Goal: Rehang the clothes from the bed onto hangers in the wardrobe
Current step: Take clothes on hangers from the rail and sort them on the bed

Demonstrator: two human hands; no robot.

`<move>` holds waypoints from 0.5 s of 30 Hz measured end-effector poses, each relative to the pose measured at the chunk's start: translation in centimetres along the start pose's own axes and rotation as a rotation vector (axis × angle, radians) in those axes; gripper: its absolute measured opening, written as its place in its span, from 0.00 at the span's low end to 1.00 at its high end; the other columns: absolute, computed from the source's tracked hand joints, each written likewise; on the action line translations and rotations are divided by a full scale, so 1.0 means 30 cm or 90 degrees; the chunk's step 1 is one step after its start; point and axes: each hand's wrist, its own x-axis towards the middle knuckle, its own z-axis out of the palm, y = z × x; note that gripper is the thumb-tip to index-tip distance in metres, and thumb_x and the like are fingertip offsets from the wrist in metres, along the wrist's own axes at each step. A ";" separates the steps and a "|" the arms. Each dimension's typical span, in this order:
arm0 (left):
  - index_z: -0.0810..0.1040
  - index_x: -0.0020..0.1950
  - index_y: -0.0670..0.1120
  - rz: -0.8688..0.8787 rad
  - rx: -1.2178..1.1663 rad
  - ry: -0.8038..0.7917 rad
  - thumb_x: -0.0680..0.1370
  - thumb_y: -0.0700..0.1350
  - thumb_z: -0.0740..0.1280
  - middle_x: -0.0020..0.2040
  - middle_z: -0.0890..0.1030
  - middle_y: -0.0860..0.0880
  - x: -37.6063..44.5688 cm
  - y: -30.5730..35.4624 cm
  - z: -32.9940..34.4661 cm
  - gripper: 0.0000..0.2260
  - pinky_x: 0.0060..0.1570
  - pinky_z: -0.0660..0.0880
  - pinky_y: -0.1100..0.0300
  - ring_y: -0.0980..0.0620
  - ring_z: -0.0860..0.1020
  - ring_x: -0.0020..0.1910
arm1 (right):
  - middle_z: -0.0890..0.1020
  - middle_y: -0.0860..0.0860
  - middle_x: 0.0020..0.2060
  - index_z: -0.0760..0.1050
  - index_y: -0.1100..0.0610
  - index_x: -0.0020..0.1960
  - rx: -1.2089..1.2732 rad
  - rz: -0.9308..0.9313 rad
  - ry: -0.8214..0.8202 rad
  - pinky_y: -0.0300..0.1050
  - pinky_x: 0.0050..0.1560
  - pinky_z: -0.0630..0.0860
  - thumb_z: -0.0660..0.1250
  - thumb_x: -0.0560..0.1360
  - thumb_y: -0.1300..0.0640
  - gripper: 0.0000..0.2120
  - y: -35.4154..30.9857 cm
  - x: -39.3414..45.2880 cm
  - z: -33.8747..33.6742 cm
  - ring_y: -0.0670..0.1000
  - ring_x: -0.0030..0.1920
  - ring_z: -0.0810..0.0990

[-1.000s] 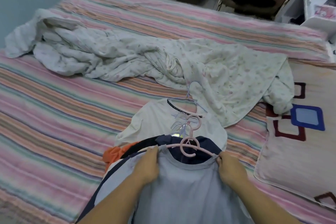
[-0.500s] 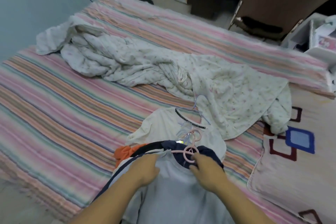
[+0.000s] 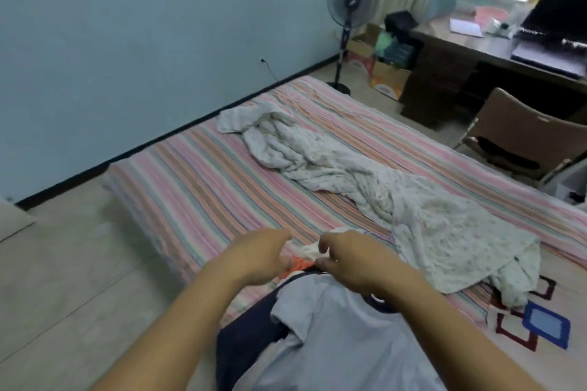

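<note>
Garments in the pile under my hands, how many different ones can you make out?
4: a light grey tee on top, a navy garment beneath its left side, an orange garment and a white garment between the hands. More may be hidden underneath.

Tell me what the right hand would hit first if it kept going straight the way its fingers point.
Probably the left hand: the right hand points leftward across the crumpled white garment, its fingertips close to the other hand. Depth is unclear.

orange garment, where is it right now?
Head view, low centre: the orange garment peeks out between the left hand and right hand, above the grey shirt.
</note>
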 end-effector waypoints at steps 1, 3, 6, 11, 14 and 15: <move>0.64 0.76 0.52 -0.013 -0.009 0.018 0.80 0.57 0.63 0.73 0.70 0.50 -0.098 -0.033 -0.030 0.26 0.66 0.70 0.49 0.48 0.71 0.70 | 0.80 0.54 0.58 0.73 0.52 0.63 -0.026 -0.025 -0.006 0.51 0.53 0.75 0.61 0.81 0.44 0.16 -0.085 -0.035 -0.032 0.57 0.57 0.78; 0.62 0.77 0.53 -0.048 -0.036 0.044 0.80 0.57 0.63 0.74 0.69 0.50 -0.310 -0.100 -0.070 0.26 0.68 0.69 0.50 0.49 0.70 0.71 | 0.80 0.53 0.58 0.73 0.52 0.64 -0.079 -0.079 -0.023 0.51 0.53 0.76 0.60 0.81 0.44 0.17 -0.262 -0.111 -0.078 0.56 0.56 0.78; 0.66 0.75 0.54 -0.105 -0.109 0.093 0.80 0.57 0.64 0.71 0.72 0.51 -0.655 -0.195 -0.102 0.24 0.65 0.71 0.53 0.52 0.73 0.66 | 0.80 0.51 0.59 0.71 0.50 0.66 -0.140 -0.182 -0.037 0.50 0.51 0.76 0.60 0.81 0.41 0.18 -0.540 -0.230 -0.114 0.54 0.54 0.78; 0.70 0.70 0.57 -0.212 -0.162 0.219 0.79 0.59 0.63 0.60 0.78 0.55 -1.226 -0.361 -0.124 0.20 0.58 0.76 0.55 0.56 0.77 0.54 | 0.80 0.48 0.59 0.71 0.47 0.67 -0.199 -0.373 -0.032 0.51 0.55 0.78 0.59 0.81 0.40 0.18 -1.017 -0.393 -0.128 0.52 0.54 0.79; 0.71 0.69 0.57 -0.322 -0.115 0.278 0.79 0.61 0.62 0.60 0.78 0.54 -1.531 -0.458 -0.100 0.20 0.56 0.75 0.53 0.52 0.77 0.56 | 0.81 0.47 0.57 0.72 0.47 0.66 -0.227 -0.479 -0.026 0.47 0.53 0.78 0.59 0.81 0.41 0.18 -1.291 -0.477 -0.103 0.50 0.52 0.80; 0.72 0.68 0.57 -0.357 -0.126 0.289 0.79 0.61 0.63 0.59 0.78 0.54 -1.623 -0.484 -0.083 0.19 0.55 0.75 0.53 0.52 0.77 0.55 | 0.81 0.47 0.57 0.72 0.48 0.66 -0.242 -0.515 -0.024 0.47 0.54 0.78 0.59 0.81 0.41 0.18 -1.375 -0.505 -0.090 0.50 0.53 0.80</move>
